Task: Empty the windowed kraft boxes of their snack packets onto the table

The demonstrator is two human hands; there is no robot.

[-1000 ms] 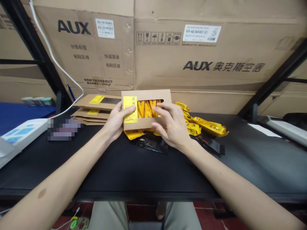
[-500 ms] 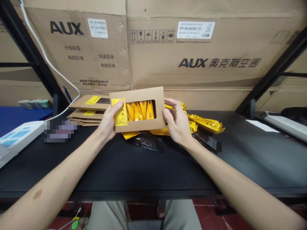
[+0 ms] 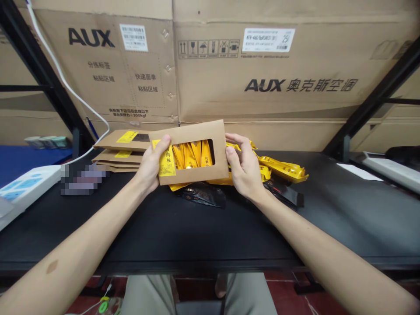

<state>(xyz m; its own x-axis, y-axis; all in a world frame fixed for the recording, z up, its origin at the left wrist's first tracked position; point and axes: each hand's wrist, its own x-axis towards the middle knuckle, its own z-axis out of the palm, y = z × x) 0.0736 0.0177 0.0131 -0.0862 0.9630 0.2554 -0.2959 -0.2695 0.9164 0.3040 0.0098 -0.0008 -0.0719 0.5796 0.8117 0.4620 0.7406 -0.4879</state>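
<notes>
The left hand (image 3: 151, 165) and the right hand (image 3: 244, 166) are apart, each clamped on one end of a kraft box (image 3: 193, 131), which is held tilted just above a black table (image 3: 197, 236). The left thumb (image 3: 166, 139) presses on a yellow label (image 3: 166, 162) on the box front. The right thumb (image 3: 230, 151) lies against the box's right edge, with the other fingers curling around that end.

Yellow sachets (image 3: 192, 155) show through the box's window. Directly below the box, more yellow sachets (image 3: 282, 170) lie in a loose heap that runs out to its right, with black sachets (image 3: 203, 195) in front of it. To the box's left sits a stack of flat kraft boxes (image 3: 120, 151), and beyond that stack are a pixelated object (image 3: 83, 179) and a white power strip (image 3: 29, 181). Large AUX cartons (image 3: 262, 74) stand behind the box.
</notes>
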